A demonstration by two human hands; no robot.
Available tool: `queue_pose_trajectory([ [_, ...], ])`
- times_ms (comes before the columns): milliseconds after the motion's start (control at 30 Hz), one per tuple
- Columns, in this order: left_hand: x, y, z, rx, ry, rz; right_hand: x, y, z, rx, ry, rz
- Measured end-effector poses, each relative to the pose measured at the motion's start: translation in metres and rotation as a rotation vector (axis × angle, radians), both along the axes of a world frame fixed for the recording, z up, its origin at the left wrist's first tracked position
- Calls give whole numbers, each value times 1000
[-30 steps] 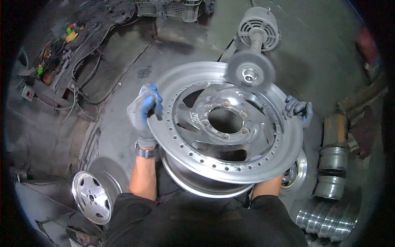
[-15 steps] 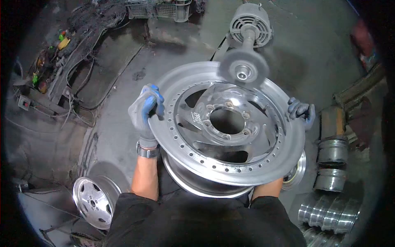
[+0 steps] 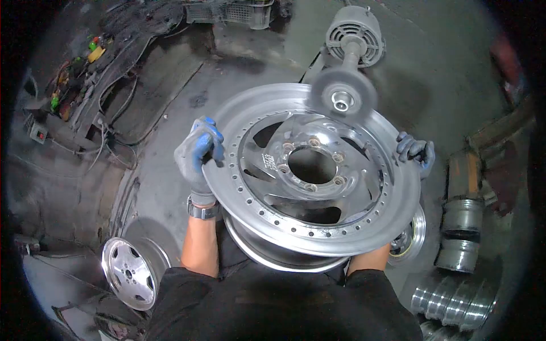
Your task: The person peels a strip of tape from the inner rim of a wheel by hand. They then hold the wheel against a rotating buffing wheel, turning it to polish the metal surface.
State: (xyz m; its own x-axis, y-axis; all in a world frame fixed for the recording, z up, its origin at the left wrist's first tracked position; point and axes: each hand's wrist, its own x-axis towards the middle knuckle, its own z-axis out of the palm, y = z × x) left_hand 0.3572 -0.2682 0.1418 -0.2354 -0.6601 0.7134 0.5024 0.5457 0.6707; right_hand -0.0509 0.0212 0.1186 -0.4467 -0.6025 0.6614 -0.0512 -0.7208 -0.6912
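Note:
A large metal wheel rim [image 3: 256, 219], with a ring of small holes and a shiny slotted centre, is tilted in front of me. My left hand [image 3: 199, 146], in a grey and blue glove, has its fingers curled round the rim's left edge. Gloved too, my right hand [image 3: 416, 152] grips the edge at the right. The spinning wheel [image 3: 343, 101] on the motor shaft looks blurred and overlaps the rim's upper right edge; whether they touch is hard to tell. Behind it stands the grey motor [image 3: 355, 35].
A polished wheel [image 3: 129, 274] lies at the lower left, another [image 3: 416, 236] behind the rim at right. Stacked rims [image 3: 455, 301] stand at the lower right. A dark crate [image 3: 244, 12] is at the top; loose cables [image 3: 105, 133] hang at the left.
The view has shifted slightly, so the motor and spinning wheel appear a little further right. The rim has turned or moved slightly left relative to the spinning wheel; both hands keep their hold.

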Motion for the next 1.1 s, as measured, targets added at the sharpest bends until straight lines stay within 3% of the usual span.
queue_pose_trajectory([
  [233,4,11,8,-27,-41,53,7,-10,-7,-87,-125,-110],
  [600,6,13,8,2,-66,62,8,-14,-5,-78,-140,-55],
  [900,-15,-19,-7,45,-7,-69,49,11,15,-24,-220,-326],
  [1100,-14,-18,-4,90,12,-133,57,22,17,-48,-178,-281],
])
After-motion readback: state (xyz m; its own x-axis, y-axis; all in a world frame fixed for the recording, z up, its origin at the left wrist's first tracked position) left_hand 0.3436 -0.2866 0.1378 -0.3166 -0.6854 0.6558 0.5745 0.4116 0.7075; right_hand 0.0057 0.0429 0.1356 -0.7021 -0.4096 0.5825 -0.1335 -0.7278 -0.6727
